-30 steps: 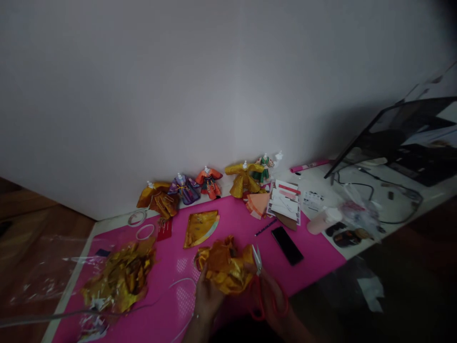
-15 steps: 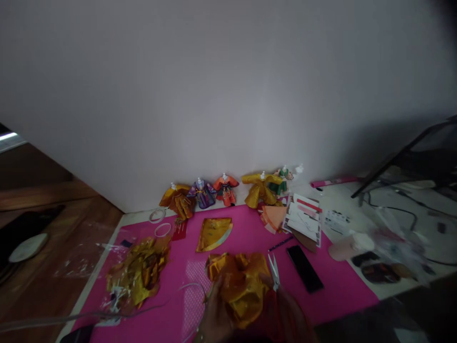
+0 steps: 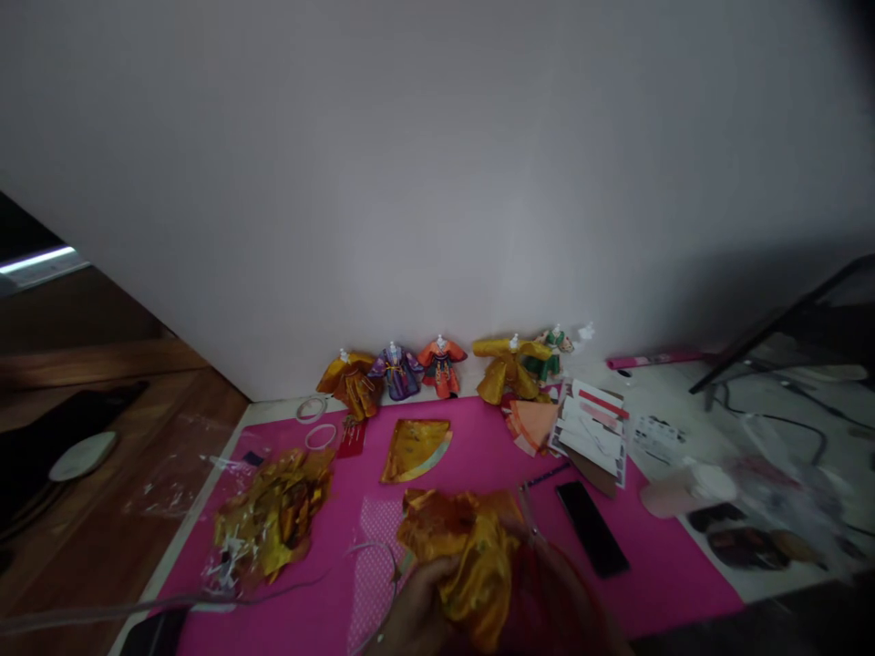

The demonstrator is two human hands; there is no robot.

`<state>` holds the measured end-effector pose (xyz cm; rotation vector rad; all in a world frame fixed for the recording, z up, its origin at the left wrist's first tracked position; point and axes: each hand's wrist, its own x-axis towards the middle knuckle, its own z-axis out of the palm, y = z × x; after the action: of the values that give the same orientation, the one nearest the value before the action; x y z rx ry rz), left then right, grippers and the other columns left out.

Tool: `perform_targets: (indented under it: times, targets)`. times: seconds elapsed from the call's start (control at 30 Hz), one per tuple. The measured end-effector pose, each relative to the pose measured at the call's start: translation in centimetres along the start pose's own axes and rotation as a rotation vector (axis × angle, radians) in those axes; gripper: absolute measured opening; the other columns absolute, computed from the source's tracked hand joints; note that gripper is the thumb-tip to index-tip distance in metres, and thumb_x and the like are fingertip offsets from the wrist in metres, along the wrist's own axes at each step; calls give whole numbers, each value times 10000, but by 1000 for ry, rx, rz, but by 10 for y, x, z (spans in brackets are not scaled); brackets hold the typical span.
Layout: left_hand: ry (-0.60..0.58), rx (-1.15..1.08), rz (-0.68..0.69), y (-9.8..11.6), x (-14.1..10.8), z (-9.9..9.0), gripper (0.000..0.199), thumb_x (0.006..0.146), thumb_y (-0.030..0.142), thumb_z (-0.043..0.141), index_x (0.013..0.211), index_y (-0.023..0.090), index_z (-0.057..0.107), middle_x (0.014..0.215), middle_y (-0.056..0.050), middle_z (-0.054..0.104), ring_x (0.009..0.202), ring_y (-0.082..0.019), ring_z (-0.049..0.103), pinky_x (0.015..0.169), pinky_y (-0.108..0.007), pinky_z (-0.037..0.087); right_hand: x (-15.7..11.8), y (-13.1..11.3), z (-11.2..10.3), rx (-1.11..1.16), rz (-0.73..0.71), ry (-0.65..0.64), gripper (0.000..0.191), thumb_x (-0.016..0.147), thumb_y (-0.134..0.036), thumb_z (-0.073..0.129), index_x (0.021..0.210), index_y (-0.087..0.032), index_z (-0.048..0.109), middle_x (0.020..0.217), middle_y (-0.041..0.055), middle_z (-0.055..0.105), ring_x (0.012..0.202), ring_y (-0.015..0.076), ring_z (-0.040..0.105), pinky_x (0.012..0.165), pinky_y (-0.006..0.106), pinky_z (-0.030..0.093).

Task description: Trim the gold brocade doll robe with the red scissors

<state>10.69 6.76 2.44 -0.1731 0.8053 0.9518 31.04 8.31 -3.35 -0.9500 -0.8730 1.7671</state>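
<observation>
**Loose satin beside scissor blades**

Over the near part of the bright pink rectangular mat (image 3: 471, 456), the left hand (image 3: 418, 603) pinches crumpled, shiny golden satin cloth (image 3: 484, 569), fingers curled. The right hand (image 3: 557, 583), blurred, appears closed around red-handled metal scissors (image 3: 532, 527). Slack folds beside the blades could be nicked; blade opening cannot be told. A loose grip might let the satin slip.

The single view looks from head height, forward and steeply down from the near side of the bright pink rectangular mat (image 3: 471, 446), at moderate range, tilted so the plain grey wall (image 3: 424, 182) fills twelve o'clock and the two bare hands (image 3: 416, 606) lie close at six.
</observation>
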Motion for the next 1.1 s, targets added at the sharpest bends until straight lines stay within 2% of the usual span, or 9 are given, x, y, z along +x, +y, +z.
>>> perform_targets:
  times: [0.1,0.17,0.27,0.33,0.47,0.63,0.77,0.9,1.1]
  targets:
    - [19,-14,122,1,3,3,224,693,109,754,914,108,788,956,-151,822,1109,-375,707,1035,-472,481,6,0,0,2,50,-26,482,888,-596,664,1182,-220,735,1278,117,733,1265,307,629,1116,543,443]
    - [34,-25,208,5,2,6,282,692,153,793,973,126,787,1002,-148,820,1115,-376,707,1035,-483,487,7,-2,1,19,72,-33,501,833,-630,697,1166,-262,762,1263,101,746,1313,329,589,1137,503,427]
    - [75,-38,326,12,-4,12,364,645,175,856,999,138,783,1064,-147,812,1127,-384,703,1019,-489,514,-3,-9,7,40,37,10,520,837,-636,673,1221,-293,743,1366,73,688,1391,334,505,1190,476,348]
    - [99,-26,365,16,-9,15,378,609,195,895,968,143,788,1066,-140,813,1117,-388,709,1000,-486,538,-16,-18,15,-3,7,48,508,877,-598,642,1281,-296,702,1447,65,621,1404,332,483,1194,485,332]
    - [124,71,438,20,-23,17,344,646,284,901,950,165,794,1021,-123,824,1056,-372,739,965,-482,571,-38,-41,35,-135,-7,44,536,916,-588,583,1363,-297,634,1420,82,637,1332,336,553,1142,474,405]
    - [84,124,530,21,-36,25,468,569,229,941,1009,173,792,932,-100,835,1012,-365,753,949,-468,584,-54,-68,53,-322,-26,67,555,922,-584,577,1394,-293,612,1464,93,595,1413,340,456,1185,472,341]
    - [23,132,532,21,-45,37,515,570,202,931,1064,202,783,914,-81,836,1006,-348,755,942,-446,584,-64,-80,61,-312,-34,30,540,909,-592,613,1382,-332,620,1450,97,600,1410,352,455,1185,521,328]
    - [-67,125,510,20,-49,42,468,596,213,910,1048,221,789,904,-73,835,1049,-353,739,961,-434,568,-68,-79,65,-319,-46,15,509,910,-583,624,1369,-364,624,1453,89,596,1392,357,482,1194,556,294]
    - [3,201,533,23,-51,34,552,582,175,903,1116,211,768,863,-73,836,1043,-390,735,981,-482,550,-61,-75,51,-471,-178,23,492,920,-657,522,1297,-387,690,1395,86,640,1308,402,555,1122,560,410]
